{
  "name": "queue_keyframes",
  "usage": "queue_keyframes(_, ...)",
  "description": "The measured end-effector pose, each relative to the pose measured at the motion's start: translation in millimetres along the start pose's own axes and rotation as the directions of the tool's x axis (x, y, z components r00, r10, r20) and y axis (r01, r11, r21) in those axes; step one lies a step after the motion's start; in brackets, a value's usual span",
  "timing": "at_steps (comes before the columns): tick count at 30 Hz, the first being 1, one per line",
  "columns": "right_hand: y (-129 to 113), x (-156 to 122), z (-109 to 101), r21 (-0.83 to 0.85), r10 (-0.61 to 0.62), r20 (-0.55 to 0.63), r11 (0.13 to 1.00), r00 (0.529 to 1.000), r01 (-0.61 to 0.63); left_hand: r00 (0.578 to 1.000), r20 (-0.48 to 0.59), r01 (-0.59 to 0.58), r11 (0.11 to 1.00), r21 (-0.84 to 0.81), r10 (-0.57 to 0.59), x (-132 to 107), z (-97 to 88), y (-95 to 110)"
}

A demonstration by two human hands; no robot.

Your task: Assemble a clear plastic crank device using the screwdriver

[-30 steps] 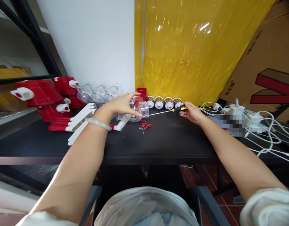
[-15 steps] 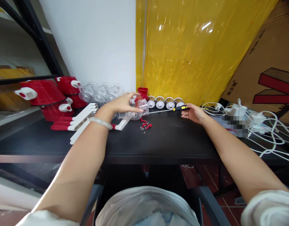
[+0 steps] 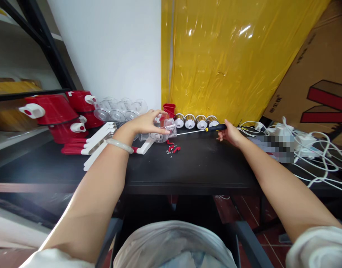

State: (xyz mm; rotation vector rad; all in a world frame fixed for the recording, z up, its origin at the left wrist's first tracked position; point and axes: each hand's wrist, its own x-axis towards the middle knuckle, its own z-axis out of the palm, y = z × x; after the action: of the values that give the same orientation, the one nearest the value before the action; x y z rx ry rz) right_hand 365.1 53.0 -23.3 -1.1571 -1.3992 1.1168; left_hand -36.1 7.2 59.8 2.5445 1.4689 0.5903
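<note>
Right grip [image 3: 231, 134] is kinda loosely wrapped on the screwdriver's [image 3: 215, 127] butt end, with the thing lying pretty much sideways, shaft running left right up to the clear plastic piece [image 3: 171, 127] the left grip [image 3: 145, 123] has clamped.

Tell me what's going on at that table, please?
Somebody's left hand is holding a clear plastic part on the black table. Their right hand has a screwdriver by the end of its handle, with the shaft pointing at that part. I can't see exactly where its tip is. Small red pieces and loose screws lie nearby.
</note>
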Motion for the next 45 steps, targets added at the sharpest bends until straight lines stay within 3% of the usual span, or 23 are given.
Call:
queue_keyframes(4,-7,-5,1,0.124,0.0,0.089,0.992,0.996,-0.011,1.0,0.01,0.001,1.0,0.018,-0.001,-1,-1.2,2)
queue_keyframes(8,-9,-9,2,0.166,-0.023,0.082,0.986,0.996,0.009,1.0,0.016,0.004,1.0,0.027,-0.005,0,-1.8,2)
queue_keyframes(15,-8,-8,4,0.08,-0.011,0.015,0.997,1.0,0.01,1.0,0.01,0.003,1.0,0.021,-0.003,-1,-2.3,3)
queue_keyframes(22,0,-4,-1,-0.128,-0.158,-0.088,0.981,0.984,0.146,1.0,0.01,0.017,0.999,0.036,-0.017,-2,-3.0,4)
queue_keyframes(25,0,-2,0,-0.147,-0.093,-0.103,0.986,0.99,0.077,1.0,0.012,0.01,0.999,0.032,-0.011,-2,-3.4,5)
queue_keyframes(29,-5,-3,3,-0.014,0.066,-0.034,0.998,0.997,-0.067,1.0,0.016,0.002,1.0,0.022,-0.003,-3,-4.0,5)
queue_keyframes(34,-12,-9,4,0.156,0.014,0.074,0.987,0.997,-0.025,1.0,0.026,-0.01,1.0,0.011,0.009,-3,-4.4,4)
queue_keyframes(39,-8,-11,4,0.104,-0.023,0.033,0.994,0.999,0.019,1.0,0.024,-0.013,1.0,0.003,0.013,-3,-4.7,4)
queue_keyframes(45,1,0,8,0.069,0.015,-0.017,0.998,1.0,-0.013,1.0,0.012,-0.004,1.0,-0.02,0.004,-3,-5.4,5)
